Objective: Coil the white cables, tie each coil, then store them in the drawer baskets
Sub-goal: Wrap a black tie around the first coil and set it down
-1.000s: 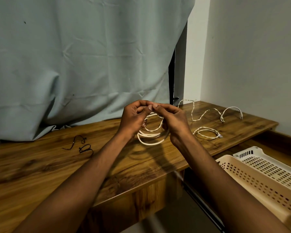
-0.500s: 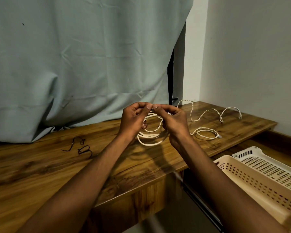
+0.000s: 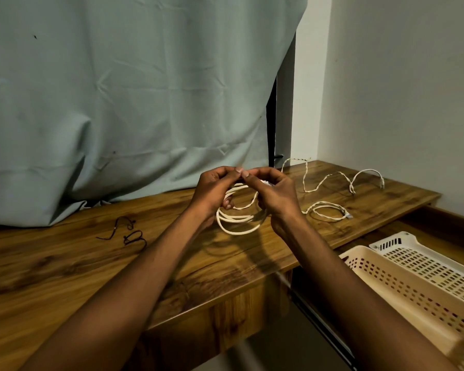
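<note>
Both hands, left hand (image 3: 212,188) and right hand (image 3: 275,194), are gripping one white coil (image 3: 236,220) above the desk (image 3: 65,263), fingertips touching, with two loose cables (image 3: 330,210) lying right of them.

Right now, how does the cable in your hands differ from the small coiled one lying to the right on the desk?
The held cable hangs in several larger loops, pinched at the top by the left hand and right hand; the small coil lies flat on the desk, untouched. Both are white.

Grey-green curtain (image 3: 134,103), wooden desk (image 3: 51,266)
</note>
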